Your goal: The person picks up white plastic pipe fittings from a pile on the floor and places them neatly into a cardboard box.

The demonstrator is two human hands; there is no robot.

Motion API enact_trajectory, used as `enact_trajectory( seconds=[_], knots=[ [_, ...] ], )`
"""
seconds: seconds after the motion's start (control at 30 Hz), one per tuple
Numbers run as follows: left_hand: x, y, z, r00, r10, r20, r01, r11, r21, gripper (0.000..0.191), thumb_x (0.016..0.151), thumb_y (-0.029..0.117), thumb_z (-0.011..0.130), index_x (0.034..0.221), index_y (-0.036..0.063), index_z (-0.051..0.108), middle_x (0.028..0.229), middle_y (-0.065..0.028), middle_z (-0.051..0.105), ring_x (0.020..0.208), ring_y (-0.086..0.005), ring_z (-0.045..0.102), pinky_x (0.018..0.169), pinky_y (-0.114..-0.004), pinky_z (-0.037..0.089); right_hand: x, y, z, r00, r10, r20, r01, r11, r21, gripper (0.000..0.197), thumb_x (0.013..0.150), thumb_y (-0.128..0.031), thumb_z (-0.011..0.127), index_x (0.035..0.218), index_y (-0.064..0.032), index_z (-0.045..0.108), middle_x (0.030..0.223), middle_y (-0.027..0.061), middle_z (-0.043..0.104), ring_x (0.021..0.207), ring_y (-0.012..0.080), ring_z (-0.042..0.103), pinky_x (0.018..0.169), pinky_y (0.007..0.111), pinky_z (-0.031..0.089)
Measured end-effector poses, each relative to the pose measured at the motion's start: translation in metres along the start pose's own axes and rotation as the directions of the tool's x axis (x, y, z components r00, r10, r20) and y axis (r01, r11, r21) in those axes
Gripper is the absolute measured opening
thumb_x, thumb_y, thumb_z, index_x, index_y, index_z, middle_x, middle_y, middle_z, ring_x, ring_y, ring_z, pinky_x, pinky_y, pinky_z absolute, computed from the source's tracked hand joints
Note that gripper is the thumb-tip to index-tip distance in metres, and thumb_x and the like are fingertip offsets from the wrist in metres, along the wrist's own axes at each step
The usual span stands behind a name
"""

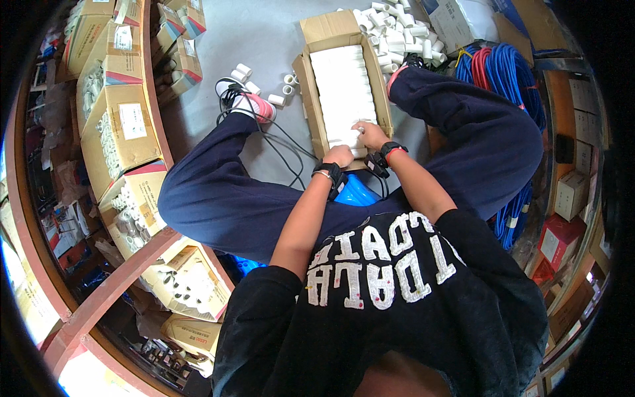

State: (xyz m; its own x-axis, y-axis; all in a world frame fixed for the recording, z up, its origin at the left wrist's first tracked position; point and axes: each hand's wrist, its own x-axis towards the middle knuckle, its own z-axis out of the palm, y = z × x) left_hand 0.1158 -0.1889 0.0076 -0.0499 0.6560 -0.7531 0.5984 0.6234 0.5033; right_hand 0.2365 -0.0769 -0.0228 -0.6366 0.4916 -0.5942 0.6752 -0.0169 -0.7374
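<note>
An open cardboard box [329, 30] stands on the floor between my legs, filled with tight rows of white plastic pipe couplings [343, 84]. Near the box's close right corner, my right hand [375, 136] pinches the end of a white coupling [360, 130] with thumb and fingers. My left hand [339, 156] is curled over the couplings at the near end, by the left wall; its fingertips are hidden, so its grip is unclear. Both wrists wear black strapped devices with cables.
Loose couplings [397, 34] are heaped beyond the box, with several more [276, 100] by my left shoe. Black cables [278, 141] cross the floor. A blue plastic stool [354, 191] shows beneath me. Boxes of fittings [121, 129] line the left shelf; hose coils [513, 72] lie right.
</note>
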Motion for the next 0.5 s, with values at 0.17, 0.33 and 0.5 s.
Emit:
enact_trajectory(
  seconds=[0.17,0.33,0.5],
  knots=[
    [0.0,0.014,-0.002,0.993,0.121,-0.016,-0.121,0.991,-0.06,0.031,0.076,0.017,0.047,0.09,-0.0029,0.066,0.096,-0.0292,0.061,0.094,-0.0395,0.06,0.085,-0.044,0.046,0.003,0.018,-0.002,0.994,0.013,-0.105,-0.028,0.988,-0.149,0.04,0.072,-0.005,0.059,0.111,-0.0029,0.051,0.09,0.0202,0.062,0.081,0.0309,0.061,0.073,0.037,0.048],
    [0.007,-0.004,-0.018,0.987,-0.041,-0.157,0.046,0.998,0.033,0.025,0.079,0.013,0.048,0.095,0.0032,0.064,0.101,-0.0175,0.064,0.094,-0.0317,0.061,0.08,-0.036,0.047,0.004,0.011,0.01,0.993,0.095,-0.075,-0.106,0.981,-0.16,0.049,0.072,-0.012,0.064,0.113,0.0052,0.044,0.093,0.0238,0.061,0.086,0.0345,0.061,0.076,0.038,0.048],
    [0.01,0.003,-0.025,0.946,0.044,-0.321,-0.129,0.96,-0.249,0.027,0.079,0.002,0.044,0.099,0.0013,0.061,0.096,-0.0157,0.065,0.095,-0.0275,0.062,0.082,-0.036,0.047,0.013,0.041,0.025,0.966,0.201,-0.16,-0.24,0.93,-0.28,0.059,0.072,-0.013,0.061,0.114,0.019,0.034,0.108,0.0334,0.055,0.103,0.0372,0.058,0.088,0.039,0.046]
  ],
)
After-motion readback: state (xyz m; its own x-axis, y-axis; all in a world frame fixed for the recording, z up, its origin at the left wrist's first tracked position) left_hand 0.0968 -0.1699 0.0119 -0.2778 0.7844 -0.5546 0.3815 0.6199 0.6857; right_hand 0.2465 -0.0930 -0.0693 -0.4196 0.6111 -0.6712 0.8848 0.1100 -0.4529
